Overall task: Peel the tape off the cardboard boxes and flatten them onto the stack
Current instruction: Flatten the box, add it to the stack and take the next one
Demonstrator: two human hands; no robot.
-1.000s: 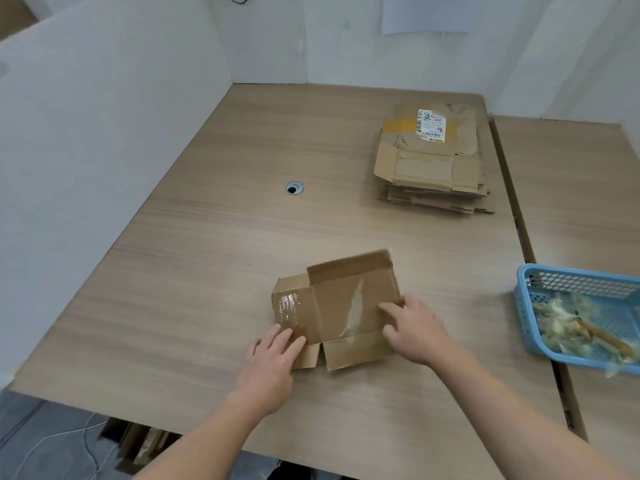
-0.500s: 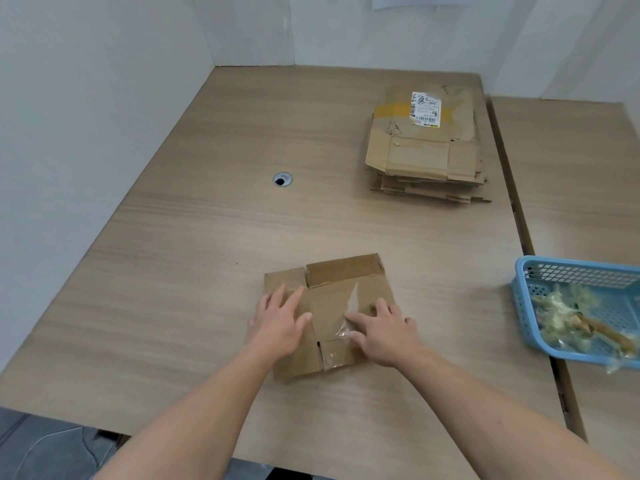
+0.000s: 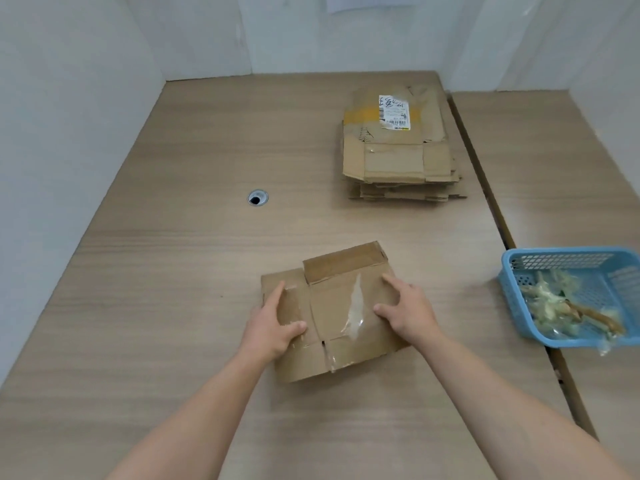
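The box [image 3: 329, 306] now lies flat under both hands; a second ago its side still stood up. Left hand [image 3: 273, 323] and right hand [image 3: 408, 310] press it with fingers spread, gripping nothing. Tape [image 3: 356, 303] still shines between them, so peeling likely remains. The stack [image 3: 394, 150] lies well ahead of the right hand.

The cardboard box [image 3: 329, 327] lay flattened on the near centre of the tabletop [image 3: 173, 271], brown, its flaps spread outward, with a darker flap along the far edge. A glossy, wrinkled strip of clear tape [image 3: 355, 303] ran from far to near across its right half, adhered to the board. The stack [image 3: 394, 161] of flattened boxes lay well apart at the far right. Its top piece bore a white shipping label [image 3: 394, 112] and a yellow band.
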